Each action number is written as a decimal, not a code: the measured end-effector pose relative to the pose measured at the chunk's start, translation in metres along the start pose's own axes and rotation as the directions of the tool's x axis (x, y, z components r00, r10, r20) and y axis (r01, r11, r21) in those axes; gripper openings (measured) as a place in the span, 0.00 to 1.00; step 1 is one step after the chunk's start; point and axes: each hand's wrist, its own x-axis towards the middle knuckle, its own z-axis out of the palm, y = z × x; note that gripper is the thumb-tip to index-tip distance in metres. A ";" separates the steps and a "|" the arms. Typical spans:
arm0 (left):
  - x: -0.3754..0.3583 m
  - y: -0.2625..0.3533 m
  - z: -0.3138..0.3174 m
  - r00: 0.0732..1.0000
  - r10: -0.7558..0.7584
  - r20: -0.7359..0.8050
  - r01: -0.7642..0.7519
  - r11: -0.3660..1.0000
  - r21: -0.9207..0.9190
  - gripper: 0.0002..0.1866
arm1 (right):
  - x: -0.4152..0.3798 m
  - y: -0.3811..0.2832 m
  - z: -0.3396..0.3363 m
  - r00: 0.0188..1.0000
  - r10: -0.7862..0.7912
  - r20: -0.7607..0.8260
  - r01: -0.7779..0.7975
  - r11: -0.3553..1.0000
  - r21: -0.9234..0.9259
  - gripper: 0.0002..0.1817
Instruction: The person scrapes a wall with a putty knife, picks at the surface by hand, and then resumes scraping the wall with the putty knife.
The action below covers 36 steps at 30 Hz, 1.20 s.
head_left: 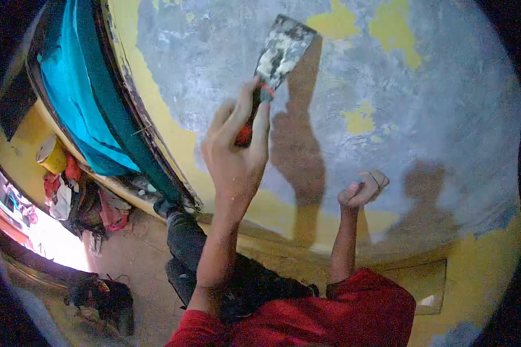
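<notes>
My left hand [236, 147] is closed around the dark and red handle of a putty knife [285, 52], its fingers stretched along the grip. The wide blade points up and away, smeared with pale putty, in front of the wall [214, 63]. Grey filler covers much of that wall, with yellow paint showing in patches. My right hand [364, 189] is lower and to the right, near the wall, with its fingers curled in. What it may hold is hidden.
A turquoise curtain [78, 98] hangs in a dark frame at left. Beyond it are a yellow bucket [52, 155], a pile of clothes [92, 199] and a bright doorway [58, 231]. A black bag [114, 303] lies at lower left. A panel [417, 283] is low on the wall.
</notes>
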 end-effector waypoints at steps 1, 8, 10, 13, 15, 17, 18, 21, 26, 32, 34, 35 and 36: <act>-0.010 -0.007 -0.002 1.000 -0.002 0.015 0.002 0.999 -0.037 0.19 | 0.006 -0.005 0.000 1.000 -0.017 -0.020 0.017 1.000 0.021 0.20; -0.072 -0.009 -0.011 0.960 -0.151 0.238 0.186 0.973 -0.135 0.28 | 0.048 -0.084 -0.010 0.871 0.165 0.463 -0.357 0.859 0.366 0.24; -0.083 -0.004 -0.009 0.931 -0.138 0.337 0.197 0.970 -0.146 0.30 | 0.069 -0.126 -0.012 0.747 0.280 0.603 -0.617 0.630 0.471 0.21; -0.099 0.001 0.003 0.912 -0.095 0.400 0.212 0.943 -0.257 0.30 | 0.068 -0.143 -0.013 0.791 0.010 0.611 -0.175 0.962 0.210 0.19; -0.104 0.004 0.009 0.904 -0.122 0.410 0.238 0.939 -0.246 0.29 | 0.056 -0.136 -0.017 0.615 0.291 0.732 -0.559 0.817 0.145 0.21; -0.102 0.004 0.012 0.906 -0.150 0.397 0.276 0.918 -0.284 0.28 | 0.059 -0.126 -0.010 0.529 0.345 0.775 -0.644 0.758 0.102 0.19; -0.098 -0.003 0.012 0.907 -0.145 0.395 0.273 0.917 -0.290 0.28 | 0.065 -0.120 -0.011 0.533 0.345 0.772 -0.641 0.761 0.102 0.19; -0.084 -0.019 0.004 0.905 0.159 0.395 -0.061 0.966 -0.249 0.21 | 0.114 -0.127 -0.014 0.280 0.530 0.801 -0.960 0.171 0.222 0.17; -0.059 -0.038 -0.009 0.887 0.005 0.463 0.159 0.936 -0.314 0.14 | 0.152 -0.100 -0.025 0.389 0.594 0.705 -0.912 0.356 0.204 0.19; -0.019 -0.040 0.004 0.925 0.152 0.349 0.006 0.912 -0.411 0.13 | 0.191 -0.109 -0.018 0.548 0.571 0.610 -0.797 0.578 0.175 0.29; -0.001 -0.039 0.008 0.923 0.200 0.328 -0.029 0.887 -0.460 0.12 | 0.195 -0.109 -0.015 0.551 0.559 0.620 -0.787 0.595 0.163 0.32; 0.011 -0.038 0.012 0.923 0.203 0.327 -0.025 0.880 -0.474 0.12 | 0.196 -0.108 -0.013 0.558 0.567 0.606 -0.781 0.605 0.153 0.33; 0.024 -0.038 0.014 0.935 0.200 0.292 -0.022 0.855 -0.518 0.12 | 0.197 -0.109 -0.013 0.564 0.576 0.592 -0.776 0.615 0.141 0.34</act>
